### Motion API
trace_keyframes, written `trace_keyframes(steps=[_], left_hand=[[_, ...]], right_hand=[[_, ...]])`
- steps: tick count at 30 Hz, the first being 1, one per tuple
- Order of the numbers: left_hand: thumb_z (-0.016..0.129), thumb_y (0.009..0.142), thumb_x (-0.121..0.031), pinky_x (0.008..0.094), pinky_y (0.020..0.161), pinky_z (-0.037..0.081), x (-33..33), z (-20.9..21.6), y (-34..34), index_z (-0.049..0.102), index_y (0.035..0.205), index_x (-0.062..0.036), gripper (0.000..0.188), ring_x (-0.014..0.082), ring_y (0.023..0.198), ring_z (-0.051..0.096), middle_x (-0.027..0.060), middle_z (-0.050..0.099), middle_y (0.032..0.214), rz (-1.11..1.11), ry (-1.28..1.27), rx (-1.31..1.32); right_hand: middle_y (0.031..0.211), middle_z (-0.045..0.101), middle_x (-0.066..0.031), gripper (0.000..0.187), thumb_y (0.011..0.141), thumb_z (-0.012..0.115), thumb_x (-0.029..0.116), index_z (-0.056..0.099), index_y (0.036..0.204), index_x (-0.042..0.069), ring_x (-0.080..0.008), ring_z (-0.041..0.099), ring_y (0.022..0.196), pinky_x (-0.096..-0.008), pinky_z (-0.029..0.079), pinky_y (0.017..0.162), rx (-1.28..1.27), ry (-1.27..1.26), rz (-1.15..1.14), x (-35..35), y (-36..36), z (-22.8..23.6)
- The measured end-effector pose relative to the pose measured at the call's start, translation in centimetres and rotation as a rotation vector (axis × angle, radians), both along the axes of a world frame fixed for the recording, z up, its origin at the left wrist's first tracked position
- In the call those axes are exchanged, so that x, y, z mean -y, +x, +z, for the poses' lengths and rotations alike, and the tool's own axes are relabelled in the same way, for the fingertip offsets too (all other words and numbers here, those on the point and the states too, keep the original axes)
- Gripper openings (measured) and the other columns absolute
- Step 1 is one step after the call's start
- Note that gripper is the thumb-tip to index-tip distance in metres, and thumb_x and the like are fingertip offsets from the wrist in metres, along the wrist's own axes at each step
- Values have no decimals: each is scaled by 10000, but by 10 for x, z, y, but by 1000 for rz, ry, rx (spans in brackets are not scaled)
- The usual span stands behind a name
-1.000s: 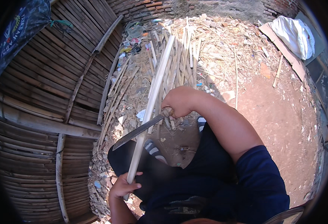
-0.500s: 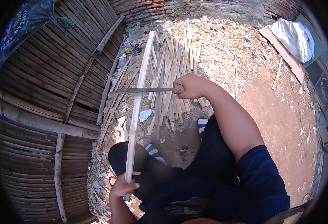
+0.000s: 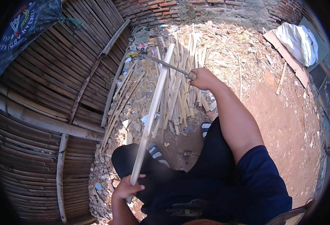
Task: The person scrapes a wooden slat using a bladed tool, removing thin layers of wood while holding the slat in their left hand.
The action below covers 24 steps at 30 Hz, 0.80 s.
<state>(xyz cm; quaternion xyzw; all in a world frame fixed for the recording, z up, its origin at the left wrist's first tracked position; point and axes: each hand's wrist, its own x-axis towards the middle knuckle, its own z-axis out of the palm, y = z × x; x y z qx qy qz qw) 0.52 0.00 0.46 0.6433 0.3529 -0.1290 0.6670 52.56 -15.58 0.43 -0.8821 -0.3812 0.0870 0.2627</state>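
Note:
A long pale bamboo strip (image 3: pixel 150 116) slants from near my left thigh up and away over the pile. My left hand (image 3: pixel 125 188) is closed around it close to its near end. My right hand (image 3: pixel 204 79), arm stretched forward, grips the short wooden handle of a machete (image 3: pixel 179 70). Its narrow dark blade crosses the strip near the far end, its tip pointing to the far left. Blade and strip seem to touch, though I cannot tell whether the edge has cut in.
Beneath the strip lies a heap of cut bamboo slats (image 3: pixel 178 99) on littered ground. A bamboo-slat wall (image 3: pixel 33 71) stands at the left, a brick wall (image 3: pixel 210 9) at the back. A white sack (image 3: pixel 298 43) rests at the far right. My sandalled feet (image 3: pixel 157 154) are below.
The machete has slid away from me toward the strip's far end, and its blade is now tilted. The strip's far end has swung right. My left hand keeps its hold.

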Motion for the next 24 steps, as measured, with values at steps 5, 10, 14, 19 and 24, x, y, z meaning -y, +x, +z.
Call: trace_keyframes(steps=[5, 10, 14, 19, 24], left_hand=[[790, 842, -5, 223, 450, 349, 3, 0, -1, 593, 1339, 2, 534, 44, 460, 459, -44, 520, 592, 31, -85, 28], [796, 840, -11, 230, 466, 357, 3, 0, -2, 599, 1334, 1, 532, 43, 476, 460, -49, 523, 598, -17, -24, 11], [804, 834, -14, 230, 482, 371, 4, 2, 0, 603, 1330, 2, 535, 44, 493, 476, -52, 526, 601, -8, 27, -32], [807, 829, -13, 226, 472, 365, 2, 1, 0, 601, 1329, 6, 541, 46, 483, 474, -52, 526, 601, 1, -11, -21], [809, 830, -15, 223, 467, 358, 5, 2, 3, 604, 1329, 5, 540, 45, 477, 470, -53, 524, 602, 19, -52, -3]], right_hand=[[1068, 722, -159, 466, 790, 785, 312, 709, 1201, 105, -353, 674, 1064, -451, 534, 918, -38, -199, 412, -1, -68, 41], [1074, 724, -144, 459, 764, 789, 295, 719, 1184, 126, -341, 680, 1056, -448, 538, 907, 48, -325, 698, -9, -106, 52], [1120, 711, -192, 515, 790, 781, 320, 690, 1251, 107, -360, 672, 1070, -444, 531, 931, -121, -121, 311, -10, -36, 21], [1127, 704, -214, 536, 805, 769, 337, 675, 1258, 66, -369, 665, 1085, -444, 525, 949, -65, 64, -99, 0, -8, 6], [1112, 715, -185, 498, 805, 778, 333, 694, 1234, 93, -366, 668, 1080, -458, 530, 931, -1, -170, 372, 1, -66, 40]])
